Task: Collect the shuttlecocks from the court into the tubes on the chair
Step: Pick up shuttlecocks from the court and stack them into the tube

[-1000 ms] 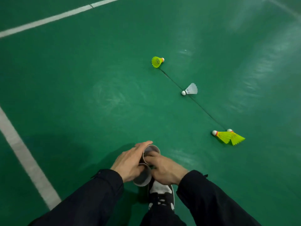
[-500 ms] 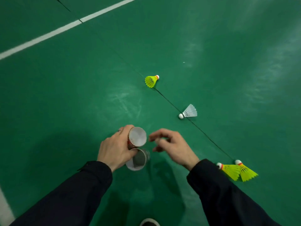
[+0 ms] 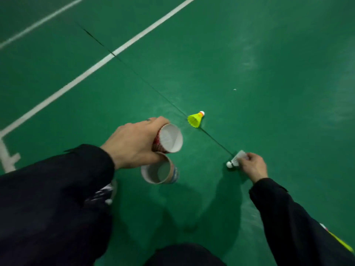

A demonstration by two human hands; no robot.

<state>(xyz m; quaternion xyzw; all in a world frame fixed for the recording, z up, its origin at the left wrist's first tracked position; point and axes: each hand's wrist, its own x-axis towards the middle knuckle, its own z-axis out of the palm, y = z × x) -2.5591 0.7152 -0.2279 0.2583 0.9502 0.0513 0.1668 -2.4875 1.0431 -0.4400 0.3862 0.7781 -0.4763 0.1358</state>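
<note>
My left hand [image 3: 132, 144] grips two cardboard tubes at once, open mouths facing me: a red-patterned tube [image 3: 169, 138] on top and a brown tube with a blue band [image 3: 159, 170] below. My right hand [image 3: 252, 167] reaches down to the green floor, fingers closed on the skirt of a white shuttlecock [image 3: 235, 160], whose cork touches the court. A yellow shuttlecock [image 3: 196, 119] lies on the floor just beyond the tubes. A sliver of another yellow shuttlecock [image 3: 341, 241] shows behind my right sleeve.
White court lines [image 3: 99, 63] run diagonally at upper left. A thin dark seam [image 3: 153, 89] crosses the green court floor past the shuttlecocks. My shoe [image 3: 104, 191] is partly visible under my left sleeve.
I have moved forward and lower. My right hand has left the tubes, swung right and closed on the white shuttlecock. The left hand still holds both tubes.
</note>
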